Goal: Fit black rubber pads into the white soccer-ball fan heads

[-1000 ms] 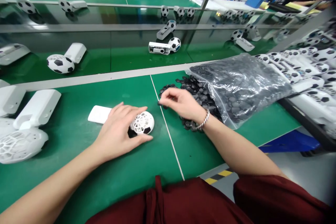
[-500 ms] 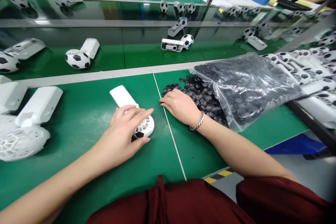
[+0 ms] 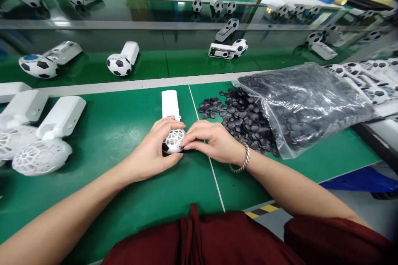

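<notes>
A small white fan with a football-shaped head and a white handle lies on the green table, handle pointing away from me. My left hand is wrapped round the left side of the head. My right hand presses its fingertips against the head's right side; what the fingers pinch, if anything, is too small to make out. A heap of small black pieces spills from a clear plastic bag just right of my right hand.
Several white fans without black patches lie at the left. Finished football fans rest on the conveyor belt beyond a grey rail. More fans are stacked at the right. My red clothing fills the bottom.
My right hand left the black pieces and came to the fan's head. The left hand turned the fan, so its handle swung from pointing left to pointing away.
</notes>
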